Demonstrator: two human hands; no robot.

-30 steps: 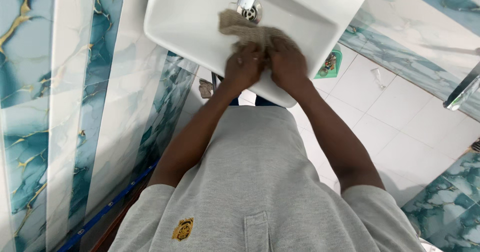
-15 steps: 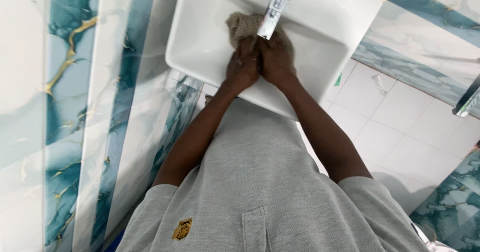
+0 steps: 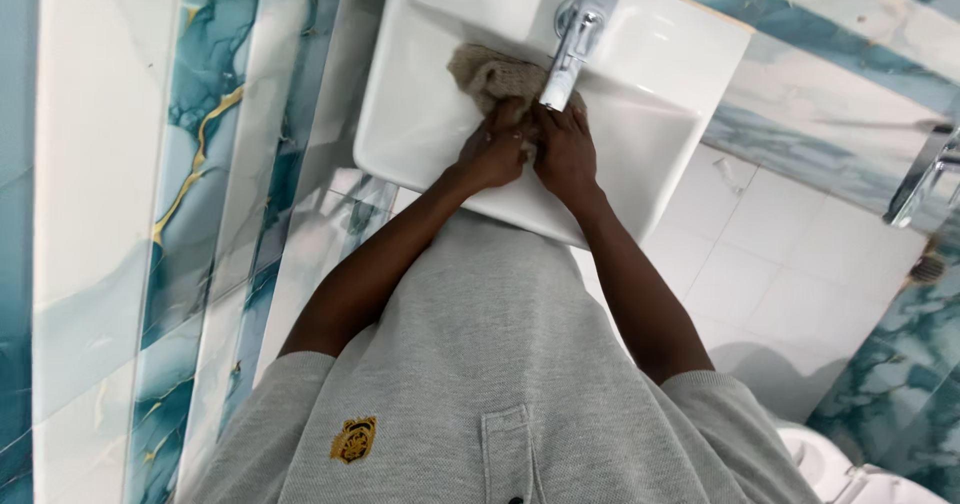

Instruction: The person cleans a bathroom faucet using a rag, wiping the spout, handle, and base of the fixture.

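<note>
A bathroom of teal-veined marble tiles surrounds a white ceramic basin (image 3: 420,134). Under its chrome tap (image 3: 580,34), left hand (image 3: 492,149) and right hand (image 3: 566,152) grip clenched on the crumpled beige cloth (image 3: 490,74): probably soft, limp, wet-heavy; best bunched.

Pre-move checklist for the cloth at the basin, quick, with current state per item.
1. Both hands on the cloth: ok. Left hand and right hand grip the crumpled beige cloth.
2. Cloth inside the bowl: ok. It lies within the white rectangular ceramic basin, not over the rim.
3. Clearance to the tap: not ok. The chrome tap spout hangs right over the cloth and the fingers.
4. Water running: cannot tell. No stream shows.
5. Drain open: cannot tell. Cloth and hands cover it.
</note>
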